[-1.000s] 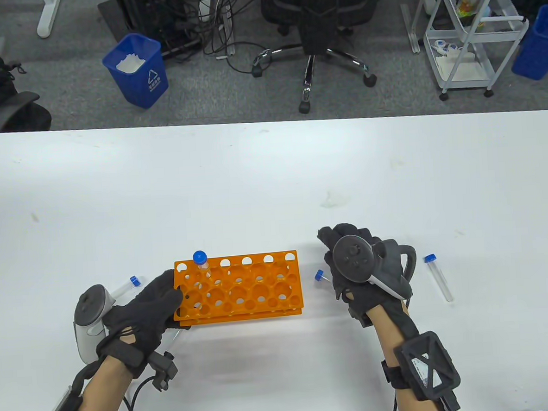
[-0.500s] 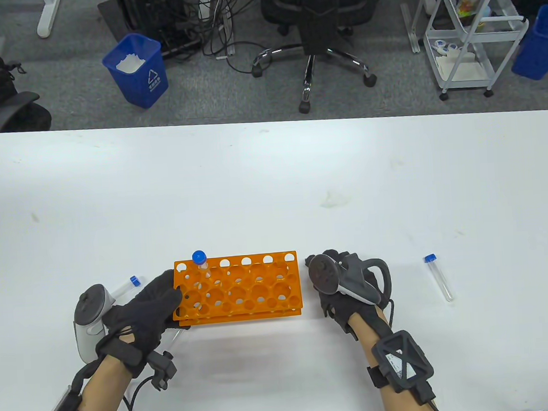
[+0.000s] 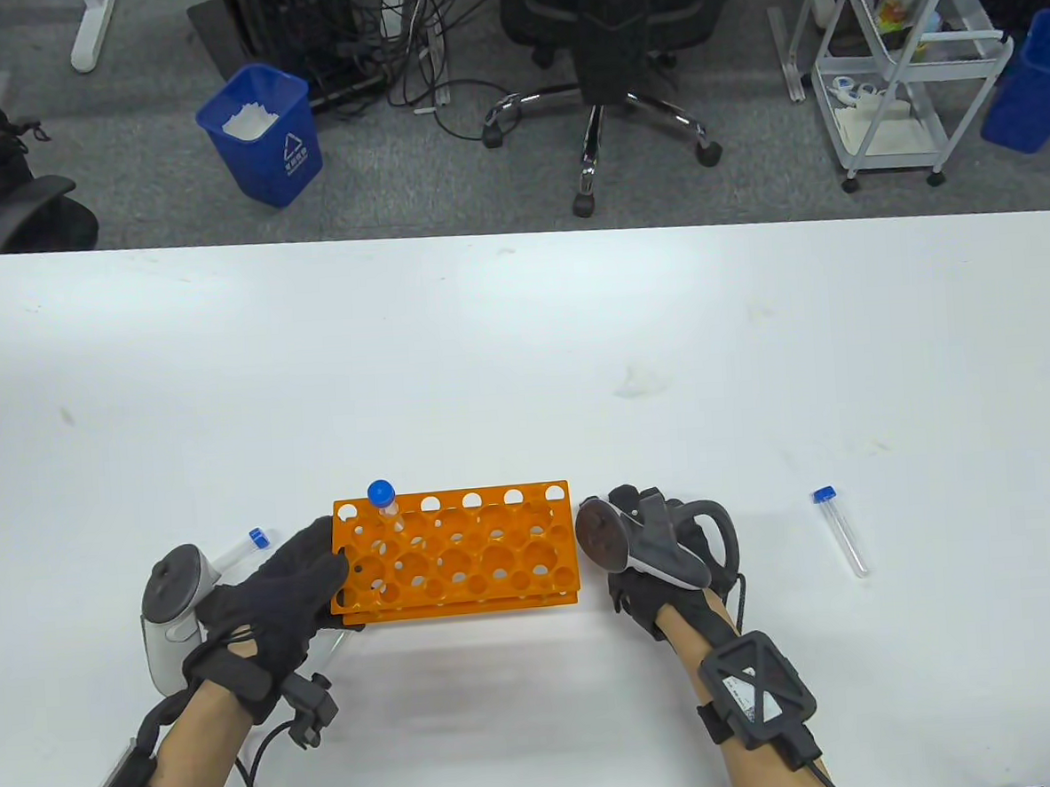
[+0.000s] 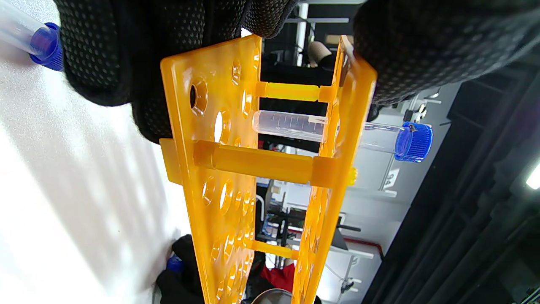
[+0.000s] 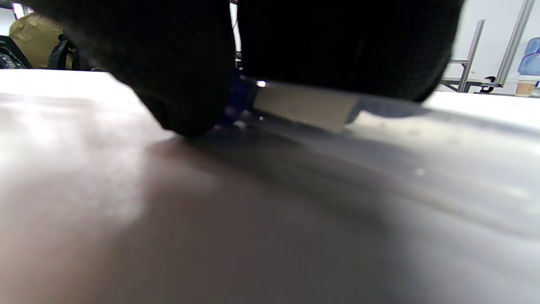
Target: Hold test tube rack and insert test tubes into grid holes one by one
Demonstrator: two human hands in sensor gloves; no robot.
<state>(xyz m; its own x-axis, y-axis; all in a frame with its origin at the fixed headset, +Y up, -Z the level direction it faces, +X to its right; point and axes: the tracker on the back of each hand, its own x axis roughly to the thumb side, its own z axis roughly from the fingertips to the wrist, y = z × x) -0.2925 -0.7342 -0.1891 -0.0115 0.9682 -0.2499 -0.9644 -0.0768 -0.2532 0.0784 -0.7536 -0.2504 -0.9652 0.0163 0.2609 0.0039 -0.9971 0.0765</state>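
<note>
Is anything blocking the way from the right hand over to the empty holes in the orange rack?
Nothing visible does. The right hand sits on the table just right of the orange rack, with only bare tabletop between them. One capped tube stands in a far-left hole, and the left hand grips the rack's left end, away from the open holes.

A white table fills the lower frame. On it: an orange rack lower centre, one tube lower right, another tube lower left.

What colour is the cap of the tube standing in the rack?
Blue cap, clearest in the table view.
</note>
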